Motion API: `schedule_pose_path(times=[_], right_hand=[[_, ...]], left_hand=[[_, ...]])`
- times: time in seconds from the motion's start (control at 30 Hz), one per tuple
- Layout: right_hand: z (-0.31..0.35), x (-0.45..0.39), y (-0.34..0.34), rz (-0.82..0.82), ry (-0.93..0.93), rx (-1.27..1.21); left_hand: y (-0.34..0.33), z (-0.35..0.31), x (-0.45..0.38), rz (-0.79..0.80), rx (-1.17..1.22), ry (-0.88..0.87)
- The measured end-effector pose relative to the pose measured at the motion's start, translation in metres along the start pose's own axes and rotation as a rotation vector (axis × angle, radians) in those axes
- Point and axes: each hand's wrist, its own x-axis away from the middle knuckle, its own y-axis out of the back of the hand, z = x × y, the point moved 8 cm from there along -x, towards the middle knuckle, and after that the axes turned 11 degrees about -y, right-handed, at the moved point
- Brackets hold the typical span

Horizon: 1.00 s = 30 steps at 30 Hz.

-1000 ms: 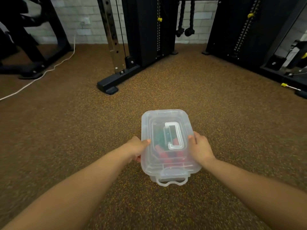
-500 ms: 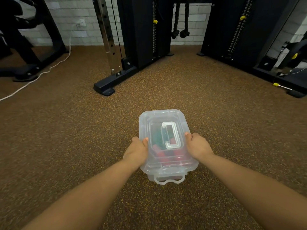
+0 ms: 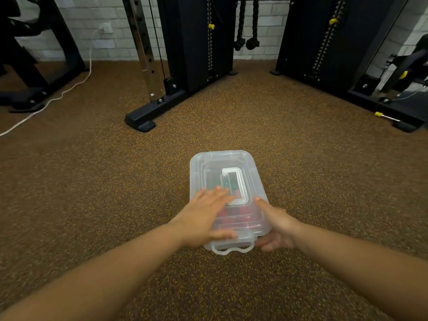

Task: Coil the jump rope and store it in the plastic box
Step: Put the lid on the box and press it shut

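- The plastic box (image 3: 228,195) sits on the speckled floor (image 3: 92,193), well in front of the black machine base (image 3: 141,121); its lid (image 3: 222,158) is on, with the white carry handle (image 3: 234,186) folded flat on top
- Through the clear wall of the box, red and green shapes show; these look like the jump rope (image 3: 231,214), already coiled inside
- The left hand (image 3: 203,216) lies open and flat on the near-left part of the lid, fingers spread; it appears to be pressing down
- The right hand (image 3: 275,228) grips the near-right corner of the box, thumb on the rim
- Judged so, storing is done; only clicking the near latch (image 3: 231,247) seems left
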Motion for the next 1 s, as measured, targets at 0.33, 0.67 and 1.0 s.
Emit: schedule_pose_path(times=[0.33,0.67,1.0], right_hand=[[-0.01,0.005,-0.008,0.186,-0.032,0.042],[0.03,0.06,0.003,-0.27,0.745,1.299],[0.05,0.065,-0.017,-0.26,1.108,1.477]], left_hand=[[-0.03,-0.006,-0.003,0.139,-0.266,-0.052],[-0.023,-0.003,-0.002,0.098,-0.14,-0.057],[-0.023,0.0,-0.005,0.185,-0.038,-0.041]])
